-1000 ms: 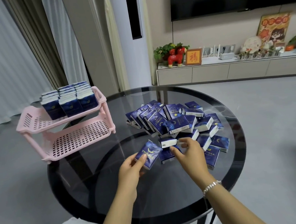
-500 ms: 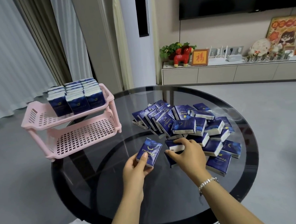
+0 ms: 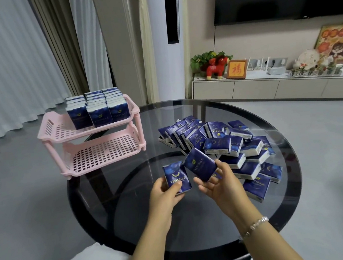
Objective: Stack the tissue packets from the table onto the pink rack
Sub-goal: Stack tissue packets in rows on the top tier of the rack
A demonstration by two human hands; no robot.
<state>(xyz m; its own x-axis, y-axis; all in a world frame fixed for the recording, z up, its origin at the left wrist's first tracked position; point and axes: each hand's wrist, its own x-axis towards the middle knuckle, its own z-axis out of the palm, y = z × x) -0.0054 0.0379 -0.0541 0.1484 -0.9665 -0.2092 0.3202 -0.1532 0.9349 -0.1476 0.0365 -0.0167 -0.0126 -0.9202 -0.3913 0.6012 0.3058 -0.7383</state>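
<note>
Above the near half of the round glass tabletop, in the head view, both hands are holding one tissue packet apiece. The left hand is gripping an upright packet, thumb lying across its printed face and fingers curled behind. The right hand is pinching a tilted packet between thumb and fingers, its near corner just beside the left one. The step in hand is judged to be the pick-up: two packets are lifted, none yet carried over. The loose pile is lying on the right of the tabletop, many packets overlapping and leaning. The pink rack is standing at the far left edge; its upper tier is carrying three rows of upright packets at its right end, while the lower tier is showing only bare grid.

The next move is judged to call for a reach leftward and away, setting each packet upright against the existing rows on the open left part of the upper tier.

Fingers behind both packets are being hidden. How deep the rack rows are running is hard to tell, and the lowest packets of the pile are being covered by others. Whether the rack's left feet are resting on the glass cannot be told.
</note>
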